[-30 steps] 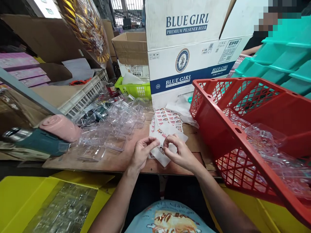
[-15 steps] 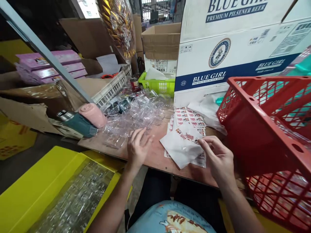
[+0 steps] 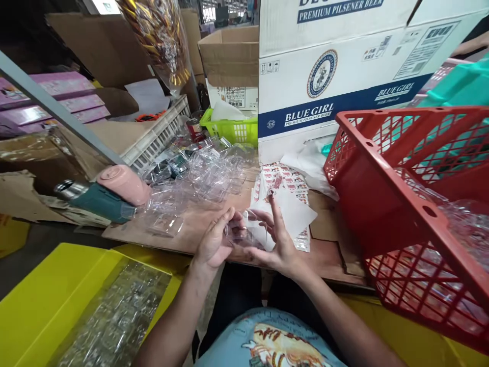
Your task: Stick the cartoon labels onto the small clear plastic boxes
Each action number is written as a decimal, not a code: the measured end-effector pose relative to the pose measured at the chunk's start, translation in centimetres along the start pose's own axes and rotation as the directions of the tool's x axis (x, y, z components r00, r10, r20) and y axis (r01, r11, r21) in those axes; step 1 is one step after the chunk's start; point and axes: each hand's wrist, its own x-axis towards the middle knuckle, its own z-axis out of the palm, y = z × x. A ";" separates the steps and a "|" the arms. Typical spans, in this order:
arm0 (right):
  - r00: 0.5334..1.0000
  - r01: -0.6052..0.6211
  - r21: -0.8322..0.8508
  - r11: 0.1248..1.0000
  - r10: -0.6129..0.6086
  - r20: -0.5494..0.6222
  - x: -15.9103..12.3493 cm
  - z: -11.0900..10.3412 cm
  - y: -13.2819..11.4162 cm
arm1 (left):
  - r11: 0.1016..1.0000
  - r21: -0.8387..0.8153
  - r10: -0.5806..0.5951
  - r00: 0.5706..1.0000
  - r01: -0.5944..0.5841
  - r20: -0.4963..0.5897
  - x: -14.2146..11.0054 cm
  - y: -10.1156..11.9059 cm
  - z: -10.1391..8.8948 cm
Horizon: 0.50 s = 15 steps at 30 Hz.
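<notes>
Between my hands is a clear plastic box (image 3: 244, 235), hollow and see-through. My left hand (image 3: 214, 240) grips its left side, thumb on top and fingers behind. My right hand (image 3: 280, 242) curves around the right side, thumb below and the middle fingers above. Its index finger points up, and a small dark-and-pink sticker (image 3: 271, 193) appears to cling to the tip. Just beyond lie a white backing sheet (image 3: 300, 211) and printed sticker sheets (image 3: 280, 173), partly covered by that sheet and my right hand.
Loose clear plastic boxes (image 3: 210, 173) pile up left of centre. A green bottle (image 3: 101, 201) and pink cup (image 3: 124, 184) lie at the left. A red basket (image 3: 359, 204) stands right, a white carton (image 3: 290, 92) behind, a yellow box (image 3: 49, 285) low left.
My left hand has gone to the plastic boxes and come back with one. My right hand has left the sticker sheet and moved left to the box, index finger raised.
</notes>
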 end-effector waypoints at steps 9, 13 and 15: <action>0.984 -0.137 -0.156 0.978 0.116 -0.139 -0.4 -4.0 -2.9 | 0.998 -0.054 0.034 0.996 -0.030 0.077 0.1 -3.4 2.3; 0.934 -0.357 0.404 0.842 0.309 0.181 -3.4 -4.3 -5.7 | 0.996 -0.091 0.023 0.993 -0.013 0.115 0.0 -3.3 3.0; 0.903 -0.430 0.534 0.728 0.331 0.275 -4.5 -4.0 -6.0 | 0.996 -0.085 0.018 0.995 -0.010 0.097 -0.1 -3.3 3.4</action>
